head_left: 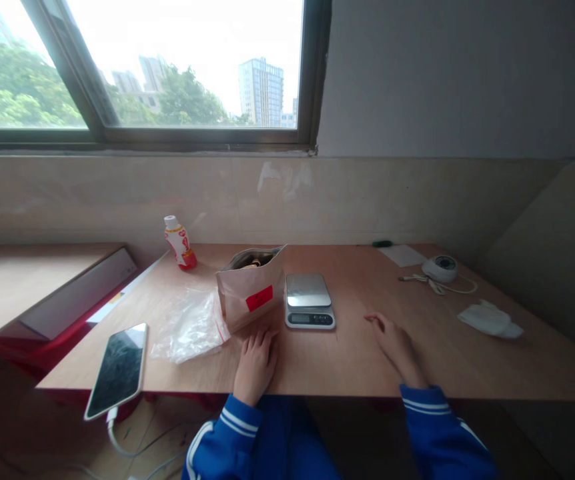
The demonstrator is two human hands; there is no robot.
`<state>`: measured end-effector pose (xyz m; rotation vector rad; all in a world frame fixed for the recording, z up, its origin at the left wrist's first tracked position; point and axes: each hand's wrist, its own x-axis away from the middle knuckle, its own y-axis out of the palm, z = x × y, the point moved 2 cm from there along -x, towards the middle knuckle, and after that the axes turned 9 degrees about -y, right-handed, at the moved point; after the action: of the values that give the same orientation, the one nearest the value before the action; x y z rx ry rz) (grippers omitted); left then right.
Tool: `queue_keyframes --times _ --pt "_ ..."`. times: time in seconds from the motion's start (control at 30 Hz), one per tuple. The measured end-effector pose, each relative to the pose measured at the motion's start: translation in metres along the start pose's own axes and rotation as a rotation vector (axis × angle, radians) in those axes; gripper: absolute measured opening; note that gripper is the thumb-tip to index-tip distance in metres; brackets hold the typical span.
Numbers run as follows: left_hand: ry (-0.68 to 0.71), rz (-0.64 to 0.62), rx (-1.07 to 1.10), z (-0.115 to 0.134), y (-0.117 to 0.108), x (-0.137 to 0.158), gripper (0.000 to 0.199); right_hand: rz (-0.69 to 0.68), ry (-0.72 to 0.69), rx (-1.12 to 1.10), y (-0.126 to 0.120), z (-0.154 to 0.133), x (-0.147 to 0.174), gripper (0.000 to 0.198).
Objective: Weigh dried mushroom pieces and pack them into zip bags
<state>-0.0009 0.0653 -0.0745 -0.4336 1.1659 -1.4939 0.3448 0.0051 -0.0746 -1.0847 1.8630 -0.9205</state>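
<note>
My left hand (257, 363) rests palm down on the table, fingers loosely spread with nothing in them, just in front of an upright kraft paper bag (235, 303). The bag's top is unsealed, a red label sits on its front, and something brownish shows inside but is too dark to name. Right of the bag stands a kitchen scale (309, 293) with a bare metal plate; its display is not readable. My right hand (393, 341) lies on the table further right, apart from the scale, its fingers extended and holding nothing.
A crumpled clear plastic bag (190, 330) lies left of the paper bag. A phone (119, 367) on a cable overhangs the front edge. A drink bottle (180, 243) stands behind. Rightward are a white dome camera (440, 269), paper (401, 255) and a crumpled white item (490, 320).
</note>
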Motion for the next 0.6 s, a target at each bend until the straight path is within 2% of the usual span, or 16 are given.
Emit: queue_keyframes --times 0.47,0.53,0.6 --pt "0.003 0.007 -0.007 0.001 -0.001 0.000 0.034 -0.005 0.013 -0.068 -0.001 0.001 0.002 0.032" --pt "-0.006 -0.009 0.001 0.001 -0.001 0.000 0.034 0.009 0.038 -0.093 -0.002 -0.004 0.002 0.031" --pt "-0.018 -0.021 0.007 0.001 -0.001 0.000 0.034 0.029 0.048 -0.187 -0.007 -0.021 -0.001 0.031"
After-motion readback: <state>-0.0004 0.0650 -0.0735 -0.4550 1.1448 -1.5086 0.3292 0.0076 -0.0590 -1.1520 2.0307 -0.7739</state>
